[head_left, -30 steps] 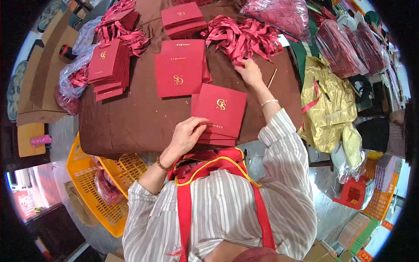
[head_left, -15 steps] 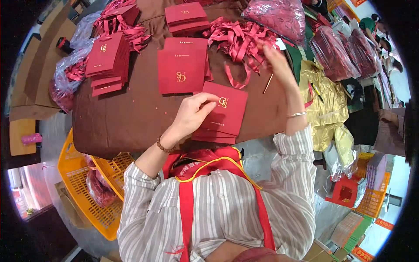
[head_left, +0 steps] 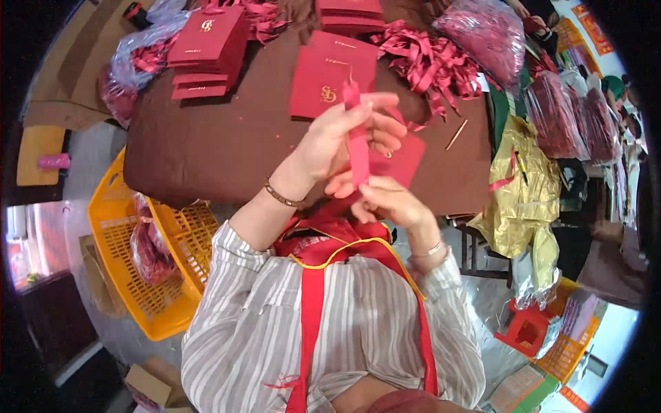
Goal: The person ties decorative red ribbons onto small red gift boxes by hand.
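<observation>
A strip of red ribbon [head_left: 359, 153] is stretched upright between my hands, in front of my chest. My left hand [head_left: 329, 141] pinches its upper part between thumb and fingers, with the other fingers spread beyond it. Lower down, my right hand [head_left: 392, 199] grips the ribbon between thumb and forefinger. Behind the hands lies a red card-like piece [head_left: 406, 160] with gold print, partly hidden by them. Farther back is a stack of red cards or folded bags [head_left: 313, 72]. A heap of loose red ribbons [head_left: 427, 58] lies to its right.
More red stacks stand at the left [head_left: 206, 45] and far middle [head_left: 350, 14]. A thin stick [head_left: 456, 135] lies on the brown-covered table [head_left: 227, 151]. Gold wrapping [head_left: 520, 186] hangs at right. An orange crate [head_left: 148, 268] stands at lower left.
My right hand has come back from the ribbon heap with a ribbon. My left hand has lifted off the near red stack and now holds that ribbon too. The view has shifted.
</observation>
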Demonstrator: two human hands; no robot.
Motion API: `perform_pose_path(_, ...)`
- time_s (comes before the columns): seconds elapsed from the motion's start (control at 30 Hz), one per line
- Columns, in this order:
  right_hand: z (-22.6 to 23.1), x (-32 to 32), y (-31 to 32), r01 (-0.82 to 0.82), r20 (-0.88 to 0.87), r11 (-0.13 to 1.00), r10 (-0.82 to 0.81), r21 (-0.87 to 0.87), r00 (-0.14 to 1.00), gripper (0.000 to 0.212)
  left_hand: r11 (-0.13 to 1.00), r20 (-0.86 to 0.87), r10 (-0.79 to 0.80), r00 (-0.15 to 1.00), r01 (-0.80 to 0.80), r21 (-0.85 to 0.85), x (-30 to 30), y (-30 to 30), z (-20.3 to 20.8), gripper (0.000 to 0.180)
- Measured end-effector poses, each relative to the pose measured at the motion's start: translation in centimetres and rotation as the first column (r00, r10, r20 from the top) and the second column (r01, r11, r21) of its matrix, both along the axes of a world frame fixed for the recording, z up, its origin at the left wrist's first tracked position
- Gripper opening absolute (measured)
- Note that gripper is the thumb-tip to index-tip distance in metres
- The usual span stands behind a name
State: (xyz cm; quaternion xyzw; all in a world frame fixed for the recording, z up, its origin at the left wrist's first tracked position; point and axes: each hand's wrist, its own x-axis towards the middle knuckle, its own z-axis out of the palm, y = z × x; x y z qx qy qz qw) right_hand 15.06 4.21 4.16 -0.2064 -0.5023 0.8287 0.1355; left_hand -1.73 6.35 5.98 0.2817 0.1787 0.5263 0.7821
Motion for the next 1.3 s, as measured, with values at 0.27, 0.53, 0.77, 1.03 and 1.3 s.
perform_pose_path(0.27,-3.2,-2.6,-2.4,0.381,0.136,0.854,-0.356,-0.354,0.924,0.043,0.99,-0.235,0.089,0.968,-0.112,-0.088,-2.1,-0.3,-1.2,0.03)
perform_pose_path(0.53,-6.9,6.4,4.6,0.491,0.114,0.341,-0.893,0.801,0.435,0.026,0.974,-0.671,0.224,0.706,-0.171,0.146,-6.6,-0.2,-2.0,0.037)
perform_pose_path(0.77,-7.7,5.9,5.2,0.132,0.192,0.257,-0.906,0.957,0.378,0.039,0.959,-0.487,0.201,0.85,-0.272,-0.08,-3.6,0.1,-8.7,0.022)
perform_pose_path(1.03,-7.3,4.1,1.6,-0.179,0.206,0.151,-0.913,0.972,0.352,0.043,0.96,-0.689,0.19,0.699,-0.28,-0.019,-0.9,-1.8,-11.7,0.026)
perform_pose_path(1.3,-5.6,4.0,-1.7,-0.32,0.27,0.162,-0.904,0.934,0.331,0.034,0.886,-0.861,0.459,0.217,-0.184,0.426,0.5,-4.4,-11.5,0.021)
